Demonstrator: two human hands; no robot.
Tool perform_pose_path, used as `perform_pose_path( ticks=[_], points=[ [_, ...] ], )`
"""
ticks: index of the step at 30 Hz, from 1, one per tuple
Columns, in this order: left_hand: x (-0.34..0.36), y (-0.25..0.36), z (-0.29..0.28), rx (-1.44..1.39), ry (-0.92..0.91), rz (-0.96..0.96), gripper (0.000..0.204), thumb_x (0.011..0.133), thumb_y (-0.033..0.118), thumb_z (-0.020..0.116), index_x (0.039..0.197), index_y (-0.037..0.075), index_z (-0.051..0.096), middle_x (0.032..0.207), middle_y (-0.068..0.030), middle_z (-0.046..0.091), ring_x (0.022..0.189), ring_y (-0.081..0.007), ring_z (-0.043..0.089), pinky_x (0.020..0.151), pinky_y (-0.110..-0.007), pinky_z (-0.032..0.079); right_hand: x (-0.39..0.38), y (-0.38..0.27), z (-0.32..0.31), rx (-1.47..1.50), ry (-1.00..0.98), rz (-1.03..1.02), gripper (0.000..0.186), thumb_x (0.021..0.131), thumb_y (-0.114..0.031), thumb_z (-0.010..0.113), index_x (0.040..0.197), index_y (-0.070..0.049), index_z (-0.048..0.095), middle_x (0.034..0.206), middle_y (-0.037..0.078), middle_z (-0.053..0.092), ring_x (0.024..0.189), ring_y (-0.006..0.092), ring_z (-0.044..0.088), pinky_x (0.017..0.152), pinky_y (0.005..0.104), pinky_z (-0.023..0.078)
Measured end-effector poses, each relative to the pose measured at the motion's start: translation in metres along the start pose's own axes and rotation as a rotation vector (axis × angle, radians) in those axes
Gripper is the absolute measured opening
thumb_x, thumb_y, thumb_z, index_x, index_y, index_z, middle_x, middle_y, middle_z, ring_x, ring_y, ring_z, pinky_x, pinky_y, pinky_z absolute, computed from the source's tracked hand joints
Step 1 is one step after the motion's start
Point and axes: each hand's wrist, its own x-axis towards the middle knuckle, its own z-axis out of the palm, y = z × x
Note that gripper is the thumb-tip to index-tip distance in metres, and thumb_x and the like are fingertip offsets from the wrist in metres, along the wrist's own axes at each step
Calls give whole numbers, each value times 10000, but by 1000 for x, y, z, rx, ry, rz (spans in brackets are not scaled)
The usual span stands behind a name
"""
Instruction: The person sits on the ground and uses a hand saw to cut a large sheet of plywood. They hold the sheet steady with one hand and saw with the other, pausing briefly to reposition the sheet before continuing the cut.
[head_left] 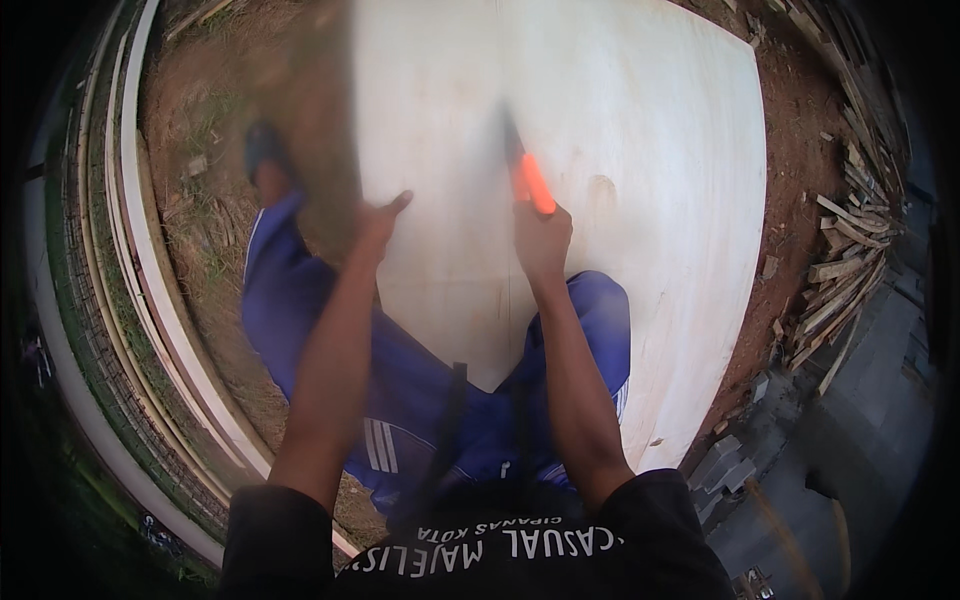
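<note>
A large pale plywood sheet [670, 130] lies beneath me, with a thin straight line running lengthwise on its face. In my right hand [543, 240] is the orange handle of a handsaw [535, 183]. The saw's dark blade points away from me over the sheet, near that line; it is blurred, and whether it sits in the wood I cannot tell. My left hand [380, 222] grips the sheet's left edge, thumb on top, the other fingers hidden at or below the edge. My right knee [600, 300] rests over the sheet, while my left leg is off its left side.
Long pale timber boards [135, 150] run along the left over soil and grass. A heap of scrap wood strips [840, 280] lies at the right on reddish dirt. Grey blocks [722, 468] stand at the lower right beside a grey paved surface [850, 420].
</note>
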Motion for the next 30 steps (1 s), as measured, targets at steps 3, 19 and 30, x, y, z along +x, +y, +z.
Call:
perform_pose_path(
  ticks=[3,19,30],
  points=[
    [4,10,3,-44,-34,-55,626,816,286,891,1260,-75,637,1188,-215,711,1051,-293,694,926,-437,533,-94,50,-60,83,-56,41,139,903,-44,629,803,38,578,668,-8,531,628,72,473,586,291,412],
    [-14,40,3,65,-25,-90,635,813,304,895,1234,-96,636,1175,-218,713,1037,-308,701,903,-447,545,-144,79,-86,92,-44,-36,127,913,-15,650,984,85,685,708,-4,582,662,60,534,609,267,454],
    [0,12,3,12,21,44,608,824,264,888,1245,-91,632,1157,-217,721,1019,-307,709,907,-423,548,7,13,-10,40,-26,-53,216,886,-120,643,759,17,535,603,20,497,573,114,454,567,358,408]
  ],
)
